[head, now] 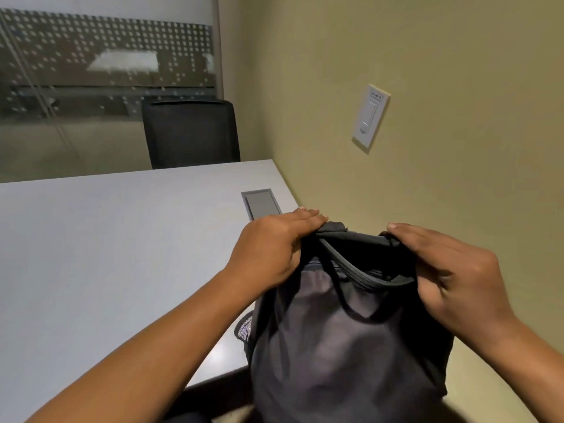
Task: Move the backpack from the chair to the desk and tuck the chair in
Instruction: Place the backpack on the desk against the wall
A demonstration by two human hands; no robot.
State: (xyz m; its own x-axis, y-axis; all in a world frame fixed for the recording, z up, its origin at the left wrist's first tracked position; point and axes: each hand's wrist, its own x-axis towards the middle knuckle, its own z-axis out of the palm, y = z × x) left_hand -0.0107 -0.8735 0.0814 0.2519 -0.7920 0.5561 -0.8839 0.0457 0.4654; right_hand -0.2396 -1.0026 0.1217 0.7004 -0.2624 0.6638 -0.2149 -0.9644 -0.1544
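A dark grey backpack (341, 340) hangs upright in front of me, over the near right corner of the white desk (106, 254). My left hand (274, 248) grips the top of the backpack on its left side. My right hand (451, 270) grips the top on its right side. The backpack's bottom runs out of the frame, so I cannot tell whether it rests on anything. The chair it came from is not visible apart from a dark patch below the desk edge.
A black chair (190, 132) stands at the far side of the desk. A grey cable hatch (262, 204) is set into the desktop near the wall. The beige wall (427, 71) on the right carries a white switch plate (370, 117). A frosted glass partition (91, 71) is behind.
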